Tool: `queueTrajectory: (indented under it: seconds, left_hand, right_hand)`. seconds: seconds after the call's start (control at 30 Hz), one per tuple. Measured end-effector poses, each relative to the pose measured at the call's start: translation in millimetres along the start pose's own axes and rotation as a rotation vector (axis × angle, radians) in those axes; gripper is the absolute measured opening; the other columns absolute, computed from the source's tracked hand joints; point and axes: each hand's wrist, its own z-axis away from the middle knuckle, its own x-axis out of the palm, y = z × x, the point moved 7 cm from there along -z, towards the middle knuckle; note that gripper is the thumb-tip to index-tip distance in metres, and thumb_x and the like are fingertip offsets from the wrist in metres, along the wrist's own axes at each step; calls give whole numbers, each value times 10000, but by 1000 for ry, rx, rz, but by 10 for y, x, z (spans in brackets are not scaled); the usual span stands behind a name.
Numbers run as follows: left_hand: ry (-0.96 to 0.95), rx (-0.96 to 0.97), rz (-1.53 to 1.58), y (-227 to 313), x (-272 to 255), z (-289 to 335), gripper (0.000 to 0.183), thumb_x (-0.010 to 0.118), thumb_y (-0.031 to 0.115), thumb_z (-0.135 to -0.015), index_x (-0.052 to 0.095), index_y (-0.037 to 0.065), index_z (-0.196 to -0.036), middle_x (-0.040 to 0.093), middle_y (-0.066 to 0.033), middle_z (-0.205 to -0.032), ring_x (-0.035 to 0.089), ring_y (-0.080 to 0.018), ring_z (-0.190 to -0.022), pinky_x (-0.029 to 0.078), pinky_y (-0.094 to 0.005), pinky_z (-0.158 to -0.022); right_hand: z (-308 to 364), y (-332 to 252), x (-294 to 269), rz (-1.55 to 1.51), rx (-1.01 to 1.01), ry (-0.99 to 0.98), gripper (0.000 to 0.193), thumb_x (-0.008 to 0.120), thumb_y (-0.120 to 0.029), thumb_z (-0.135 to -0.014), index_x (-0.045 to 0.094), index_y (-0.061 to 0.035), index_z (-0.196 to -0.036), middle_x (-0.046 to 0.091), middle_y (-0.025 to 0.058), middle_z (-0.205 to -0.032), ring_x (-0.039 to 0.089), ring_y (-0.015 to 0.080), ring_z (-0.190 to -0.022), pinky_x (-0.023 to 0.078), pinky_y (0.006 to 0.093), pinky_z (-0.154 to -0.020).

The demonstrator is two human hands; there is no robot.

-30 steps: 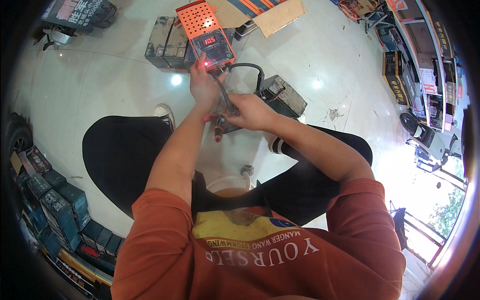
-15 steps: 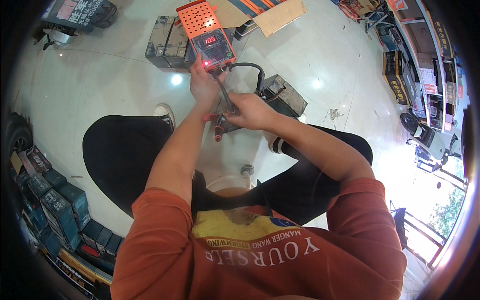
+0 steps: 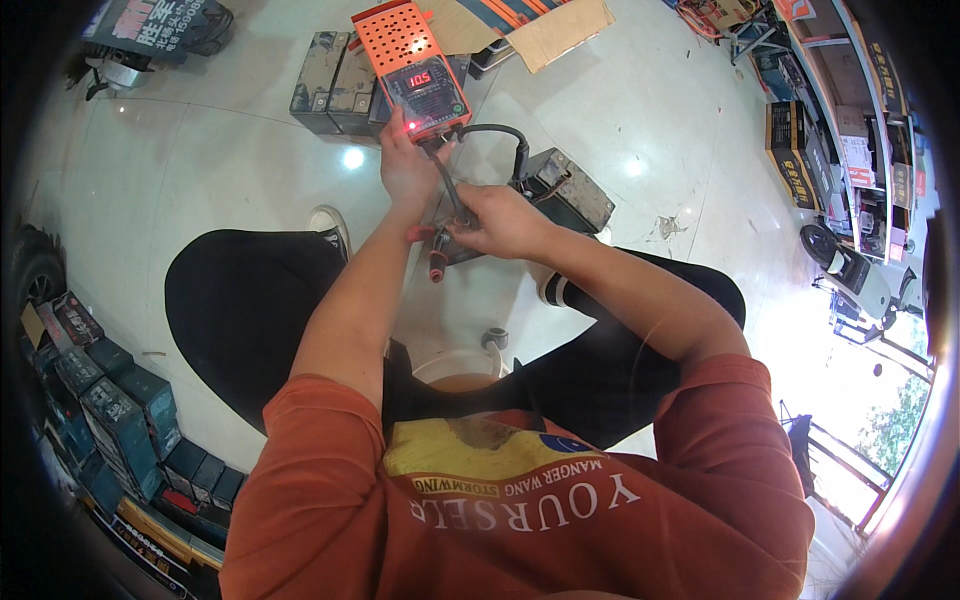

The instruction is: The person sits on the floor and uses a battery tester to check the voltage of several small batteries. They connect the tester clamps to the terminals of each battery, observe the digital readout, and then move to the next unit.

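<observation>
An orange battery tester (image 3: pixel 420 75) with a perforated metal top and a lit red display rests on dark batteries (image 3: pixel 328 88). My left hand (image 3: pixel 403 168) is closed on the tester's lower edge, its thumb near a glowing red light. Closer to me, my right hand (image 3: pixel 500 222) is closed around a cable clamp (image 3: pixel 438 258) with a red grip end, at a battery terminal that my fingers mostly hide. One black cable (image 3: pixel 449 185) runs from the tester to this clamp. A second cable (image 3: pixel 500 130) curves right to the far end of a dark battery (image 3: pixel 578 195).
Flattened cardboard (image 3: pixel 560 35) lies behind the tester. A round white stool (image 3: pixel 455 368) stands between my legs. Stacked batteries (image 3: pixel 130 410) line the lower left, and shelves with boxes (image 3: pixel 800 155) stand at the right. A scooter (image 3: pixel 865 275) is parked near the doorway.
</observation>
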Motion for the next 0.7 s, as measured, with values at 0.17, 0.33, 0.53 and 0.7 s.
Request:
queueTrajectory:
  seconds: [0.17,0.33,0.53,0.7]
  left_hand:
    - [32,49,13,-16,13,6,1058,871,414,-674,271,95,-1485,499,-208,-1245,563,-395,-1102,497,-446,-885]
    - [46,79,12,11,12,12,1045,856,389,-691,259,79,-1491,505,-218,-1251,563,-398,-1105,497,-443,-896]
    - [-2,45,-30,15,22,9,1033,828,419,-708,253,70,-1493,502,-223,-1256,564,-396,-1114,511,-441,-885]
    - [-3,51,-47,38,-3,5,1037,822,457,-709,256,75,-1490,499,-221,-1244,579,-396,-1094,527,-455,-853]
  right_hand:
    - [-7,-1,4,-18,3,-3,353,728,-260,-797,525,3,-919,630,237,-791,618,442,-797,484,517,-723]
    - [-4,20,17,-10,12,-9,357,725,-266,-802,526,3,-926,633,236,-794,620,440,-796,487,517,-724]
    - [-10,-5,3,-9,18,-21,368,725,-269,-805,528,4,-954,636,237,-800,620,443,-801,489,517,-728]
    - [-4,5,5,-17,17,-21,375,724,-266,-805,530,11,-967,638,243,-804,619,448,-802,489,518,-731]
